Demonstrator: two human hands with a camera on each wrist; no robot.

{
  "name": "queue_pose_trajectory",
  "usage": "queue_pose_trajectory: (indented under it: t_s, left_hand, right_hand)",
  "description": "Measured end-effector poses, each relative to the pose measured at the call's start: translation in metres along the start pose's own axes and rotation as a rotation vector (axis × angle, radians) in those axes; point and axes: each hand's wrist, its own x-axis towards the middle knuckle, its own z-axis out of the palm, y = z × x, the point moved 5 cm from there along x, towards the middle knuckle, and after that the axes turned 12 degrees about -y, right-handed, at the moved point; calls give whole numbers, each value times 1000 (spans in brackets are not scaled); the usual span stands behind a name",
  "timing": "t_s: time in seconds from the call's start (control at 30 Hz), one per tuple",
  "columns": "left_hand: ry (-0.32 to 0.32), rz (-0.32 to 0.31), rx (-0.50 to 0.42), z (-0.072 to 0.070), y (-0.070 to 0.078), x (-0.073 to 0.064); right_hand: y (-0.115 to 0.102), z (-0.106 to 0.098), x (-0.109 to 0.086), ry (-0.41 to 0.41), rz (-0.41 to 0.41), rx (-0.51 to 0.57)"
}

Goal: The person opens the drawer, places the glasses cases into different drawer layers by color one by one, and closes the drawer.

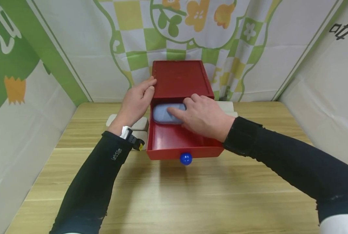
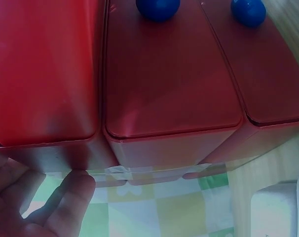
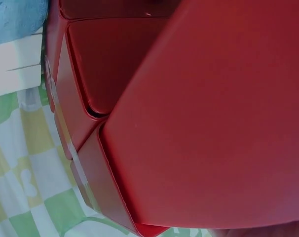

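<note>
Head view alone shows right hand on pouch.

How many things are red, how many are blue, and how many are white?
Red: 1, the drawer box with its open drawer
Blue: 3, two knobs and a pale blue pouch under the right hand
White: 2, blocks
Total: 6

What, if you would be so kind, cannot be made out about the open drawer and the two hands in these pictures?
- Blue-grey pouch: head view, its right end is covered by the right hand.
- Right hand: right wrist view, hidden; red chest fills the frame.
- Left hand: left wrist view, cut off at the corner, only fingers show.
- Open drawer: its back lies under the chest's top.
</note>
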Motion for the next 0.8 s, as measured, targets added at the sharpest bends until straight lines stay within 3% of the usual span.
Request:
queue_pose_trajectory:
  t_s: [0.6,0.8]
  left_hand:
    - [-3,0,0,0,0,0]
    - [-6,-9,-11,1,1,-2]
  right_hand:
    - [5,-3,4,-119,35,55]
    - [7,-3,5,-120,41,56]
